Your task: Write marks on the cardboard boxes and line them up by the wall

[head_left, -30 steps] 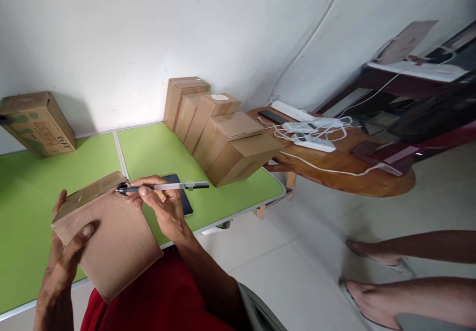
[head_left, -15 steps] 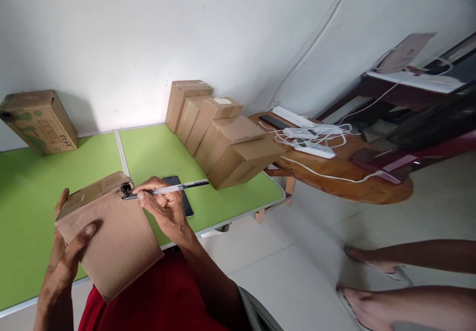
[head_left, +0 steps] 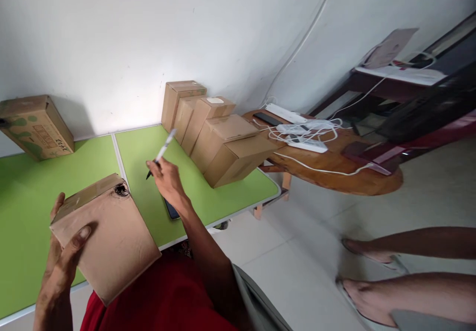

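Note:
My left hand grips a brown cardboard box at its left end, thumb on the near face and fingers behind. The box is tilted over the table's front edge, above my lap. A torn, blackened hole shows at its upper right corner. My right hand, closed around a pen, is raised over the table to the right of the box, apart from it. The pen's dark tip points down to the left, and its clear barrel is slightly blurred. Beneath my right wrist lies a dark phone, partly hidden.
Several cardboard boxes stand in a row on the green table. Another printed box is at the back left by the wall. A wooden side table holds power strips and tangled white cables. A person's legs are at right.
My right hand has lifted the pen off the box and moved up and right, turning the pen more upright. My left hand still holds the box in nearly the same place.

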`<state>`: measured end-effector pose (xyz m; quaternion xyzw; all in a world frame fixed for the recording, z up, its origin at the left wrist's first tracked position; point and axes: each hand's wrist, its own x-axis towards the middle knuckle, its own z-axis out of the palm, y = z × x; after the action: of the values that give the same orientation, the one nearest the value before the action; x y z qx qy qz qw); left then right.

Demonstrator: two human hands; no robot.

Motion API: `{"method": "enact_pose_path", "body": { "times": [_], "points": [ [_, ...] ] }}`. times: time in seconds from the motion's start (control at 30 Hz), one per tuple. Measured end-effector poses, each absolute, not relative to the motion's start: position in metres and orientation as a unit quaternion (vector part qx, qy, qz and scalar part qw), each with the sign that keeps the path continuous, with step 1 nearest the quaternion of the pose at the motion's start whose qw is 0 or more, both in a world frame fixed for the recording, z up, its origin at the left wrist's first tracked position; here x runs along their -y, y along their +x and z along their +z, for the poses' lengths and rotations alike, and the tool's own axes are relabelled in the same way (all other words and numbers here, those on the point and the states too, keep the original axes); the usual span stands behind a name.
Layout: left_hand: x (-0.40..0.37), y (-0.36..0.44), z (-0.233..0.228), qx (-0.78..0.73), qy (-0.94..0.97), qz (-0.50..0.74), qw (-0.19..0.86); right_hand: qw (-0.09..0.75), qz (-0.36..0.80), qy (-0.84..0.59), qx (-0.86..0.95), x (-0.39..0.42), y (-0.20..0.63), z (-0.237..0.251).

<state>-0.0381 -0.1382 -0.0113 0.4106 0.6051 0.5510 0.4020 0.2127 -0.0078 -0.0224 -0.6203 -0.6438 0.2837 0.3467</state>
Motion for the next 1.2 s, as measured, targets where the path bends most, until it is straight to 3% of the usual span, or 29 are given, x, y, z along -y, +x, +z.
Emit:
{"method": "enact_pose_path", "body": {
  "times": [0.1, 0.27, 0.43, 0.77, 1.0, 1.2],
  "points": [
    [0.139, -0.039, -0.009, -0.614, 0.41, 0.542, 0.402, 0.184, 0.271, -0.68, 0.656, -0.014, 0.201, -0.033],
    [0.131, -0.048, -0.017, -0.621, 0.407, 0.544, 0.391, 0.104, 0.277, -0.695, 0.656, -0.018, 0.184, -0.054],
    [0.127, -0.053, -0.024, -0.627, 0.402, 0.549, 0.379, 0.077, 0.27, -0.699, 0.657, -0.018, 0.18, -0.056],
    [0.128, -0.049, -0.019, -0.611, 0.411, 0.551, 0.393, 0.124, 0.213, -0.772, 0.586, 0.053, 0.233, -0.064],
    [0.131, -0.043, -0.01, -0.606, 0.419, 0.543, 0.402, 0.189, 0.303, -0.785, 0.506, 0.055, 0.263, -0.088],
    [0.135, -0.04, -0.01, -0.603, 0.405, 0.55, 0.413, 0.311, 0.449, -0.683, 0.486, 0.062, 0.271, -0.092]
  ]
}}
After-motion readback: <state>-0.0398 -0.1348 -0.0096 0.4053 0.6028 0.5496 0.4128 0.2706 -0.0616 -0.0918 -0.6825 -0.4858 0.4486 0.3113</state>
